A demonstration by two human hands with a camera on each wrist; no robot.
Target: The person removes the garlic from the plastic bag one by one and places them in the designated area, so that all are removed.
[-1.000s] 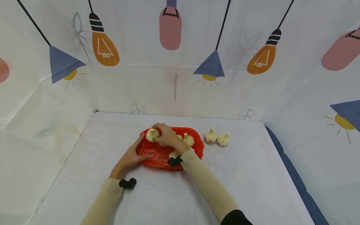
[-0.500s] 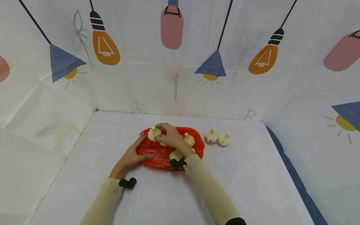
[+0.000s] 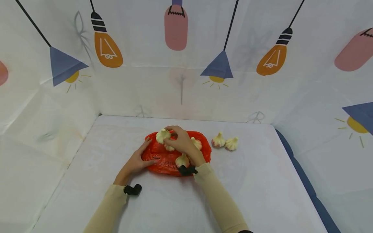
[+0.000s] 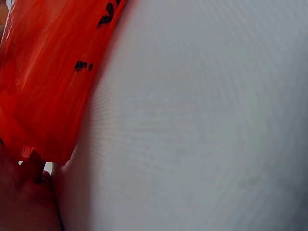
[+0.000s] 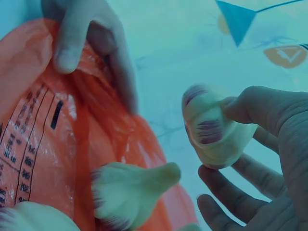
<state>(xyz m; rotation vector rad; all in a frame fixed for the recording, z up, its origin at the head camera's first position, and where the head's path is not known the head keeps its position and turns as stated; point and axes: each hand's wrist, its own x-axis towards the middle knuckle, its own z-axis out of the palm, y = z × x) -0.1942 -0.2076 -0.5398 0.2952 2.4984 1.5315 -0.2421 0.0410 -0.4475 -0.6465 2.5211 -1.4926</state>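
My right hand point(image 3: 180, 140) pinches a pale garlic bulb point(image 3: 163, 136) between thumb and fingers, above the red plastic bag point(image 3: 163, 164). Purple streaks mark this bulb in the right wrist view. My left hand point(image 3: 137, 161) holds the bag's left end, its thumb on the inner side and fingers on the outer side. The bag is spread wide with black print on it, as if over a shallow container that I cannot see. More garlic bulbs lie on it, including one near the front point(image 3: 182, 160) and one point(image 3: 197, 143) partly behind my right hand.
Two garlic bulbs point(image 3: 224, 142) lie side by side on the white table point(image 3: 256, 181), right of the bag. A white cloth wall point(image 3: 140, 87) with printed lamps rises behind the table. Dark blue material point(image 3: 300, 176) runs along its right edge.
The garlic bulb in my right hand has risen a little and shifted right from the left part of the bag. My left hand keeps its place.
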